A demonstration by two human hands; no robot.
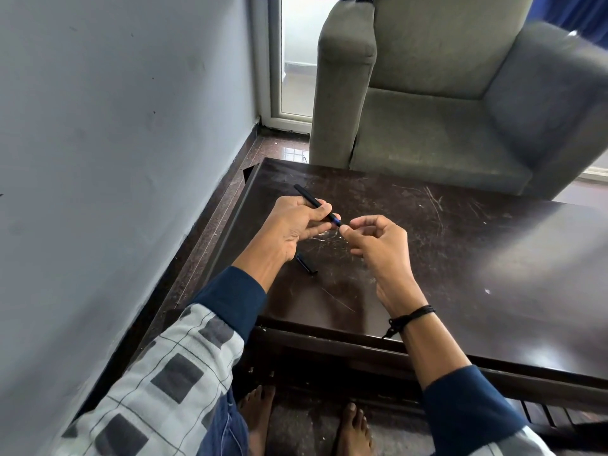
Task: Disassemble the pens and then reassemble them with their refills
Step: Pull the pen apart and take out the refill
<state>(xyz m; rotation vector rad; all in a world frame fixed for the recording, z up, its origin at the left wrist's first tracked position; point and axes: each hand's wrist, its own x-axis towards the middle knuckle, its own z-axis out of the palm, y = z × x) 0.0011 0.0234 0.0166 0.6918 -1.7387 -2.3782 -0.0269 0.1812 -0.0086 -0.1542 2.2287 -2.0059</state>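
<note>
My left hand (294, 225) grips a black pen barrel (307, 196) that points up and to the left, its blue front end (335, 220) sticking out toward the right. My right hand (371, 241) has its thumb and forefinger pinched at that front end; what sits between the fingertips is too small to make out. Below my left hand a black pen cap (307, 265) with a blue edge lies on the dark wooden table (460, 258). Both hands hover just above the tabletop.
A grey armchair (444, 103) stands right behind the table's far edge. A pale wall (115, 126) runs along the left, close to the table. My bare feet (306, 422) rest on the floor under the near edge.
</note>
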